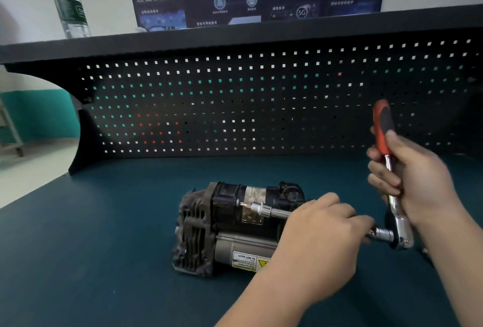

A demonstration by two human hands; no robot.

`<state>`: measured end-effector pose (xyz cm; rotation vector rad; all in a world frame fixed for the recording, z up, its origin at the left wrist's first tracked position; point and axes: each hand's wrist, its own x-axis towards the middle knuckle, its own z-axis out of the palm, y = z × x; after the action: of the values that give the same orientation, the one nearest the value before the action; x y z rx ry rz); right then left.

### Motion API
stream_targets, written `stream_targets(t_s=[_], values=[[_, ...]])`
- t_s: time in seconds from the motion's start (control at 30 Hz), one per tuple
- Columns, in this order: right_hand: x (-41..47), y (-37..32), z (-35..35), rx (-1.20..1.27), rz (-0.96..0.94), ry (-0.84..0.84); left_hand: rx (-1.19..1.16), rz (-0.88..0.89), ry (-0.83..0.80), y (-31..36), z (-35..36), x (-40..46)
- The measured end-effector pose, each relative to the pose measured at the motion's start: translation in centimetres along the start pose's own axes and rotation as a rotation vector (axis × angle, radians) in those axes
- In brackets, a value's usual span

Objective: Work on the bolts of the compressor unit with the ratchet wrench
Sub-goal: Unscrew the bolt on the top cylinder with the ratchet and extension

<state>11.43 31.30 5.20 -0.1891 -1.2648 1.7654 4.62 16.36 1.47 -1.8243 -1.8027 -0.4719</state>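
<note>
Right hand [410, 177] gripping ratchet wrench [389, 167], left hand [321, 237] steadying extension bar [281, 213] — bit meeting compressor unit [224, 224] bolt [241, 203] — bolt seemingly still seated.

Your left hand [320, 232] reaches in from the lower centre, palm down, forearm angled up and to the right, fingers curled round the extension bar [281, 213]. Your right hand [410, 182] is raised beside it, higher, wrist bent, fingers wrapped round the ratchet wrench [389, 167] at its shank, thumb along the handle.
</note>
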Motion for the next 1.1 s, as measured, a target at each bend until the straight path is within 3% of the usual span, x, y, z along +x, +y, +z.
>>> stream_targets(t_s=[0.27, 0.43, 0.53, 0.63, 0.67, 0.77, 0.83, 0.9, 1.0, 1.1], values=[[-2.3, -2.8, 2.2, -0.131, -0.489, -0.262, -0.031, -0.03, 0.058, -0.3, -0.9, 0.7], [-2.9, -2.8, 2.5, -0.182, -0.549, -0.274, -0.076, -0.041, 0.038, -0.5, -0.8, 0.9], [-1.6, -2.7, 1.8, -0.067, -0.28, -0.147, -0.037, -0.008, 0.015, -0.5, -0.7, 0.6], [-0.2, -1.2, 0.2, 0.272, 0.352, 0.096, -0.093, -0.014, 0.095, -0.5, -0.8, 0.7], [-0.4, -0.2, -0.2, 0.284, 0.522, 0.173, -0.099, -0.027, 0.115, -0.5, -0.9, 0.8], [-1.5, 2.2, -0.7, 0.218, 0.719, 0.243, -0.054, -0.039, 0.101, -0.5, -0.9, 1.0], [-1.4, 1.9, -0.2, 0.33, 0.668, 0.251, -0.062, -0.029, 0.054, -0.5, -0.9, 0.7], [-0.9, 0.6, 0.2, 0.341, 0.488, 0.19, -0.067, -0.024, 0.018, -0.5, -1.0, 0.4], [-0.6, -1.3, 0.4, 0.057, 0.169, -0.003, 0.006, 0.024, -0.002, -0.4, -0.8, 0.4], [-1.1, -1.8, 0.2, -0.044, 0.075, -0.137, 0.001, 0.037, -0.002, -0.6, -0.5, 0.4]])
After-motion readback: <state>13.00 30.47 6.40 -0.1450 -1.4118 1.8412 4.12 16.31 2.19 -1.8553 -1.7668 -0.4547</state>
